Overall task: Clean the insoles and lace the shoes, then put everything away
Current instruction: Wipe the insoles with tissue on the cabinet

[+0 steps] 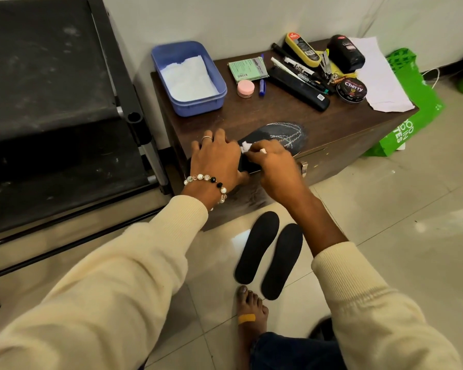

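Insole in hand: a dark insole is laid flat on the front part of the bench, its heel end covered by both hands and its toe end marked with pale chalky lines.
Wiping piece: a small white scrap, judged to be tissue, is pinched at the insole surface between the two hands.
Right hand: the grip of the right hand is narrow, fingers curled on the tissue.
Left hand: the left hand is pressed on the heel end with fingers bent over the insole edge; the insole is steadied by it.
Step judged: the marks are being wiped off this insole.
How it is best done: the heel should be kept pinned so the insole is not dragged toward the bench edge; strokes are better run toward the toe, where the pale marks lie, with a clean face of the tissue turned out as it soils.
Supply: more white tissue is seen in the blue tub at the back left of the bench.
Other insoles: a pair of black insoles is lying side by side on the floor below, just ahead of a bare foot.
Polish things: tins, brushes and markers are grouped at the back right of the bench, well apart from the hands.
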A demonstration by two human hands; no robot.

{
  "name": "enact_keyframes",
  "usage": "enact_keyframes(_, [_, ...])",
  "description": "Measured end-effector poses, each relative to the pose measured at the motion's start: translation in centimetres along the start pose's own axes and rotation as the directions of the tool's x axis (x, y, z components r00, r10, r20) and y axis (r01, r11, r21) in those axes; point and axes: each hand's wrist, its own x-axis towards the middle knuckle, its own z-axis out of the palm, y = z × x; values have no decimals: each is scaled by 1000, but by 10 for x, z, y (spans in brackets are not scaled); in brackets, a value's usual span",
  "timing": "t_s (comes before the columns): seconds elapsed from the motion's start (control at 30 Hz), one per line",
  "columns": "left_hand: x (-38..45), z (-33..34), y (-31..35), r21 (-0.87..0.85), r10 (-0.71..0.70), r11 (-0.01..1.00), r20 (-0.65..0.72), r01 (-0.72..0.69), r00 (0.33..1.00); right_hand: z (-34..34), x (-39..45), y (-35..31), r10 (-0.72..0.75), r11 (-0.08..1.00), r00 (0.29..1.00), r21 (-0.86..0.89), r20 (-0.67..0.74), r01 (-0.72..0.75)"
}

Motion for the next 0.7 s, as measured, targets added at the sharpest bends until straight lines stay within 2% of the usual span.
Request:
enact_keyframes(0.07, [0, -1, 0, 4, 1, 1000, 10, -1, 1000, -4, 1, 7, -5, 1000, 1000, 19, 11, 5])
enact_keyframes(0.13, [0, -2, -1, 8, 4, 1000, 15, -4, 1000, -8, -2, 18, 176, 977, 983, 131, -59, -167])
enact_keyframes(0.17, [0, -2, -1, 8, 4, 1000, 15, -5, 1000, -11, -4, 19, 268, 958, 960, 129, -78, -257])
enact_keyframes(0.23, [1, -1, -2, 9, 7, 1000, 12, -7, 1000, -7, -5, 19, 344, 939, 933, 22, -106, -344])
enact_keyframes(0.3, [0, 0, -2, 9, 7, 1000, 12, -7, 1000, -1, -4, 10, 329, 941, 935, -41, -130, -337])
enact_keyframes(0.33, [1, 1, -2, 5, 6, 1000, 8, -6, 1000, 1, -2, 5, 287, 950, 952, -95, -102, -297])
enact_keyframes(0.47, [1, 3, -4, -20, -1, 1000, -15, 0, 1000, 5, 4, -10, 67, 991, 997, -123, 47, -61])
enact_keyframes(0.5, [1, 3, -4, -22, 0, 1000, -13, 0, 1000, 4, 4, -7, 57, 992, 997, -114, 59, -50])
enact_keyframes(0.53, [1, 3, -4, -20, 2, 1000, -10, -2, 1000, 2, 3, -1, 98, 993, 995, -69, 19, -97])
enact_keyframes(0.6, [1, 2, -5, -15, 4, 1000, -6, -4, 1000, -1, 1, 10, 280, 960, 958, -12, -69, -281])
enact_keyframes(0.7, [1, 2, -5, -13, 3, 1000, -4, -3, 1000, -2, 1, 6, 344, 930, 937, -114, -68, -349])
